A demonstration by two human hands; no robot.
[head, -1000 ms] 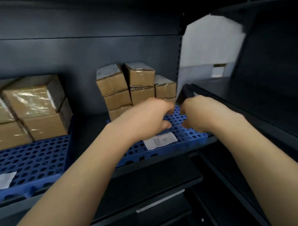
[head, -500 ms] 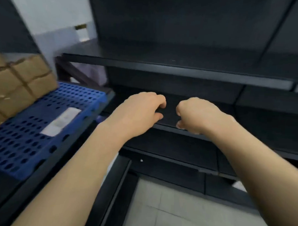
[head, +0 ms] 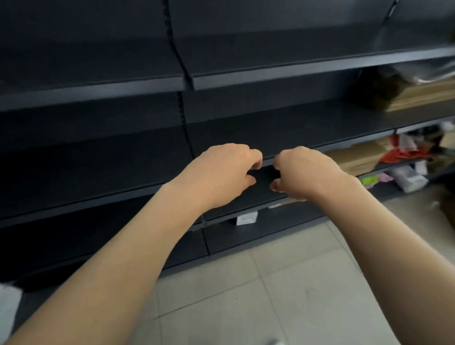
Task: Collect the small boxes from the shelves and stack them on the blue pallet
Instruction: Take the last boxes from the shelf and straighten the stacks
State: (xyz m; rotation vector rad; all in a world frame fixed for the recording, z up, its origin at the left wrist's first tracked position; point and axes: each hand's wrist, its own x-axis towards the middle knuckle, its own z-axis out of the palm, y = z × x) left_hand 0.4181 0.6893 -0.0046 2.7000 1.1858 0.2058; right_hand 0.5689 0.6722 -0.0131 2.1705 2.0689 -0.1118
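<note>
My left hand (head: pixel 221 172) and my right hand (head: pixel 303 173) are held out side by side at mid-height in front of dark shelving. Both have curled fingers pinching the ends of a small dark box (head: pixel 263 173), which is hard to make out against the black shelf behind it. The blue pallet and the brown boxes stacked on it are out of view.
Dark metal shelves (head: pixel 251 77) span the view. At the right they hold flat cardboard (head: pixel 357 159), red and white clutter (head: pixel 404 151) and a white pack (head: pixel 410 180). A small white box (head: pixel 246 218) sits on a low shelf. Pale floor tiles (head: pixel 281 292) lie below.
The view has swung right, away from the blue pallet with brown boxes, to bare dark shelves. Both hands kept their pinched pose close together and moved with the view.
</note>
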